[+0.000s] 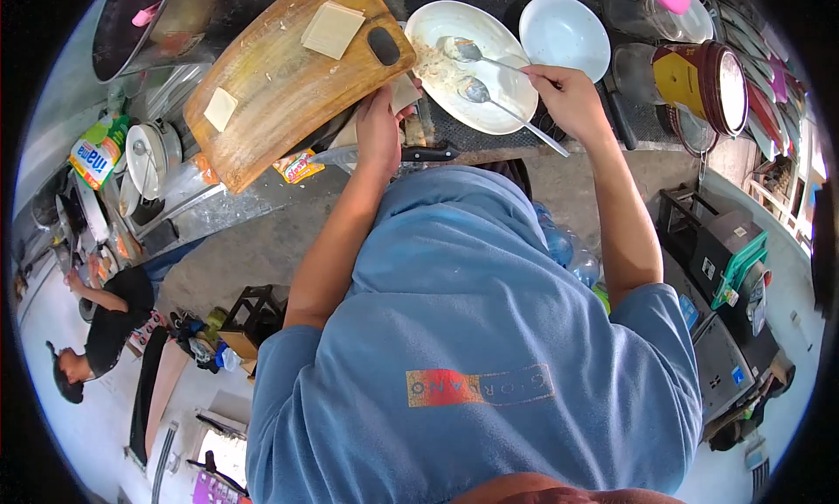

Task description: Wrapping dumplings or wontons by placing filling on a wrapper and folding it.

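Note:
My left hand is at the near edge of a wooden cutting board, with a square dough wrapper held in its fingers. A stack of wrappers lies near the board's handle hole, and another wrapper lies at its left end. My right hand pinches the handle of a metal spoon, whose bowl rests among pale food remains in an oval white plate. A second spoon leans across the plate's near rim.
A knife lies beside my left wrist, near a yellow packet. A round white bowl stands beyond the plate. A maroon-lidded tub is at right, a large pot at upper left. Another person works at far left.

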